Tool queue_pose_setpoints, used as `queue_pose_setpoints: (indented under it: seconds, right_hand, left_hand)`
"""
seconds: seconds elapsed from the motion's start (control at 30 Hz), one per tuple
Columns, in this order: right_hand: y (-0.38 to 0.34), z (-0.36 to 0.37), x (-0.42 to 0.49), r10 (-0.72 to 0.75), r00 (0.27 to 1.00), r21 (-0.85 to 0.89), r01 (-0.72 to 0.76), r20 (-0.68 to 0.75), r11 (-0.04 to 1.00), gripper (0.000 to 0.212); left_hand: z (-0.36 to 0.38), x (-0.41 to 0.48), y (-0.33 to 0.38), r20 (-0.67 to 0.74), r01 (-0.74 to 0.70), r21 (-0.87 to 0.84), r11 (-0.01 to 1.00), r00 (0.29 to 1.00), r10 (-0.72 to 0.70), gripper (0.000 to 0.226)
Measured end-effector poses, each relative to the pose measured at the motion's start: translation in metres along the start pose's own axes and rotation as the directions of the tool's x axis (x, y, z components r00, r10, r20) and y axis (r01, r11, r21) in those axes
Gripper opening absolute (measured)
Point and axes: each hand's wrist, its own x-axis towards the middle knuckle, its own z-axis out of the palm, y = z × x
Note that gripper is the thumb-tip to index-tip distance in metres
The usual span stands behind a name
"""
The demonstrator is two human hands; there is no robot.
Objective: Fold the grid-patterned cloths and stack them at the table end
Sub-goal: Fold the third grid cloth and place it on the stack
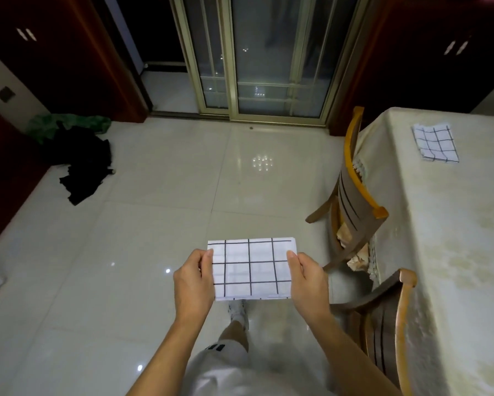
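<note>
I hold a folded white cloth with a black grid flat in front of me, above the tiled floor. My left hand pinches its left edge, thumb on top. My right hand pinches its right edge the same way. Another folded grid-patterned cloth lies at the far end of the table, which stands to my right under a cream tablecloth.
Two wooden chairs are pushed against the table's left side. A heap of dark and green fabric lies on the floor at the left. Glass sliding doors stand straight ahead. My leg and shoe show below the cloth.
</note>
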Motion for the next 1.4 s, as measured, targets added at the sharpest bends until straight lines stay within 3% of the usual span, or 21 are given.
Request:
queue_pose_setpoints:
  seconds: [0.4, 0.73, 1.17, 1.4]
  right_hand:
    - [-0.11, 0.059, 0.202, -0.022, 0.996, 0.0, 0.023, -0.082, 1.0, 0.044]
    - [-0.128, 0.072, 0.298, 0.006, 0.99, 0.045, 0.0, -0.139, 0.999, 0.046]
    - [-0.121, 0.024, 0.485, 0.1, 0.959, 0.152, -0.061, -0.267, 0.987, 0.043]
    - [-0.116, -0.058, 0.569, 0.164, 0.888, 0.181, -0.093, -0.429, 0.979, 0.042]
  left_hand:
    - [0.027, 0.243, 0.052, 0.055, -0.098, -0.043, 0.994, 0.993, 0.1, 0.033]
    - [0.072, 0.349, 0.075, 0.148, -0.099, -0.037, 0.994, 0.983, 0.104, 0.037]
    - [0.205, 0.484, 0.184, 0.215, -0.219, -0.053, 0.974, 0.95, 0.225, 0.035]
    - [0.307, 0.533, 0.281, 0.358, -0.353, -0.124, 0.927, 0.856, 0.374, 0.025]
